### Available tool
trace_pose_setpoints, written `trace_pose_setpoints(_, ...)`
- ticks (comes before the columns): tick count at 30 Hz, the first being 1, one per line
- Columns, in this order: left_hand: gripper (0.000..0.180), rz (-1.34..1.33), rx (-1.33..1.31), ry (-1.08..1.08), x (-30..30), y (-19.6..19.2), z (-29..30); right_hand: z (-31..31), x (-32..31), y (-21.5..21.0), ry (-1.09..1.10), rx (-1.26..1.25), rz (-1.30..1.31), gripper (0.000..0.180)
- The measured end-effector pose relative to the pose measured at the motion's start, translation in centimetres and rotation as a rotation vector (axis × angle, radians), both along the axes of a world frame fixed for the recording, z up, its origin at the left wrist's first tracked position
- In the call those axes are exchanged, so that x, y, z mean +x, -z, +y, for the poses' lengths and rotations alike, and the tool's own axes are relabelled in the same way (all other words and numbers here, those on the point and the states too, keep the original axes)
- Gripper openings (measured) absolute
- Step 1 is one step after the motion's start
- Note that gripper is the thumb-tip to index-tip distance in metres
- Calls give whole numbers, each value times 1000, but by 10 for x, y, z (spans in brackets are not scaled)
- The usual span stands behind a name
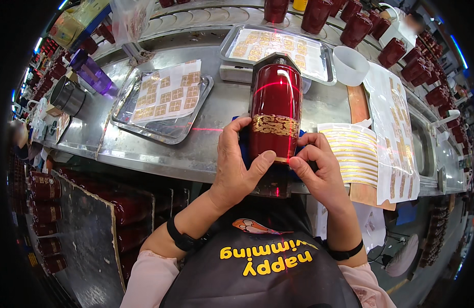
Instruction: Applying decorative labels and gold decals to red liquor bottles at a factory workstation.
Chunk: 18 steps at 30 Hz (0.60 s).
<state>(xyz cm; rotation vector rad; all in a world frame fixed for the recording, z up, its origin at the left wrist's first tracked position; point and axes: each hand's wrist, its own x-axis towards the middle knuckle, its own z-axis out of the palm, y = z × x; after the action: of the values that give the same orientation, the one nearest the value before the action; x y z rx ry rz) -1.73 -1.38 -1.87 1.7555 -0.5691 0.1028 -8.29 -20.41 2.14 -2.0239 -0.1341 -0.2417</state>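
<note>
A glossy dark red bottle (276,95) lies tilted away from me at the middle of the metal bench, its base toward me. A gold patterned band (276,126) runs around its lower part, and a thin gold line shows at the base edge. Red laser lines cross it. My left hand (237,161) grips its left side, with the thumb over the lower edge. My right hand (319,167) is closed at the lower right, curled fingers against the side and thumb by the base edge. Something blue behind the bottle is mostly hidden.
A metal tray (188,131) with a sheet of gold stickers lies left; another tray (326,56) stands behind the bottle. At right are a sheet of gold strips (348,154), a longer sticker sheet (396,133) and a white ring (351,65). Red bottles (356,30) stand on the conveyor.
</note>
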Motion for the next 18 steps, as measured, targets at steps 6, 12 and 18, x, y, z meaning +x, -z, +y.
trace_pose_setpoints(6,64,17,-70,2,-2,3,0,1,1,0,11,-16,-7,22)
trace_pose_setpoints(12,27,-508,1,-11,-8,-1,23,1,1,1,10,-27,10,23)
trace_pose_setpoints(18,15,-690,86,3,-8,9,27,3,3,0,1,-10,11,23)
